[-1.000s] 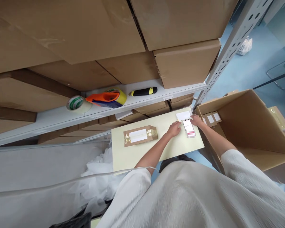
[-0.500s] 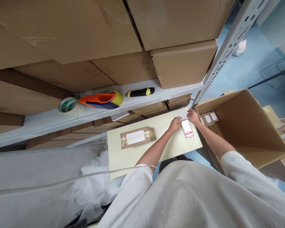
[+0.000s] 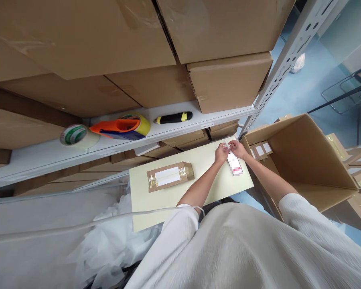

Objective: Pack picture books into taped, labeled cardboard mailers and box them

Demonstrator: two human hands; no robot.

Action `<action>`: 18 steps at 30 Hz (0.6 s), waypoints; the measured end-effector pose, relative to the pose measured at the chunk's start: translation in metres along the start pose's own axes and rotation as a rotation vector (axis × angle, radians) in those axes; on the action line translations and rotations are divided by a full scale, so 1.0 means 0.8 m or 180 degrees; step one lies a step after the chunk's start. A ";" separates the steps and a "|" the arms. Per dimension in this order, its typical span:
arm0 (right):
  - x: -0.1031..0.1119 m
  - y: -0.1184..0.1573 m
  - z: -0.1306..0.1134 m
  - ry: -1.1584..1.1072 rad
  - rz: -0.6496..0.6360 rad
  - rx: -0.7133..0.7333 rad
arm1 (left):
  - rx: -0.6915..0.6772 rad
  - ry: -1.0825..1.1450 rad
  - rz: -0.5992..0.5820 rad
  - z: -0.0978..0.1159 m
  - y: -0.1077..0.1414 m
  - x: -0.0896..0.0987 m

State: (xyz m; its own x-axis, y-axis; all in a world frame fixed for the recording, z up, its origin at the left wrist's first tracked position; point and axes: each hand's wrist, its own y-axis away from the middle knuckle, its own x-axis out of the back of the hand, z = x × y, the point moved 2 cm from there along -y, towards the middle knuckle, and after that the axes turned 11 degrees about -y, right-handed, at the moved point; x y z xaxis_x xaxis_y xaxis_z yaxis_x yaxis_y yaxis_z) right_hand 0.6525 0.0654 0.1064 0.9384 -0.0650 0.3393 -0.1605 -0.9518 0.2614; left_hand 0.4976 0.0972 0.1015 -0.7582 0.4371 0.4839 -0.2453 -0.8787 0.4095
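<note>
Above the far right part of the pale yellow tabletop (image 3: 141, 208), my hands are close together. My left hand (image 3: 221, 152) is closed on a small white piece of paper (image 3: 226, 142), which looks partly folded or crumpled. Fingers of my right hand (image 3: 237, 149) pinch the same piece from the other side. Just below them lies a phone (image 3: 234, 162) with its screen lit, its upper end partly covered by the hands. To the left on the tabletop, a taped brown cardboard parcel (image 3: 170, 176) bears a white label.
A shelf (image 3: 209, 117) packed with cardboard boxes carries a tape roll (image 3: 78, 135), an orange tape dispenser (image 3: 120, 126) and a utility knife (image 3: 173, 117). At right stands a large open carton (image 3: 315, 156) with labelled parcels inside. White plastic wrap (image 3: 111, 237) bunches at left.
My right hand has come left to meet my left hand. The white paper, flat before, is now smaller and bunched between the fingers. The view has shifted slightly.
</note>
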 end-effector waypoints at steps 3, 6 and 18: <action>0.000 0.002 -0.004 -0.0096 -0.0080 -0.0015 | 0.0006 0.0002 0.0023 -0.001 -0.002 0.002; -0.001 0.002 -0.006 -0.0089 -0.0169 -0.0018 | 0.0018 -0.0008 0.0029 -0.002 -0.004 0.004; 0.013 0.000 -0.002 0.0993 -0.0051 0.0439 | -0.0227 -0.0249 0.0221 -0.012 -0.010 0.022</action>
State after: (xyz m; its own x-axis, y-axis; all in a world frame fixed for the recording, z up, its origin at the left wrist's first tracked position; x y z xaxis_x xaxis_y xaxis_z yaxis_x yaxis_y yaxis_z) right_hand 0.6621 0.0649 0.1113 0.7983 0.0247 0.6017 -0.0836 -0.9849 0.1514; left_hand 0.4799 0.1099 0.0992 -0.7260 0.3859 0.5692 -0.2382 -0.9176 0.3182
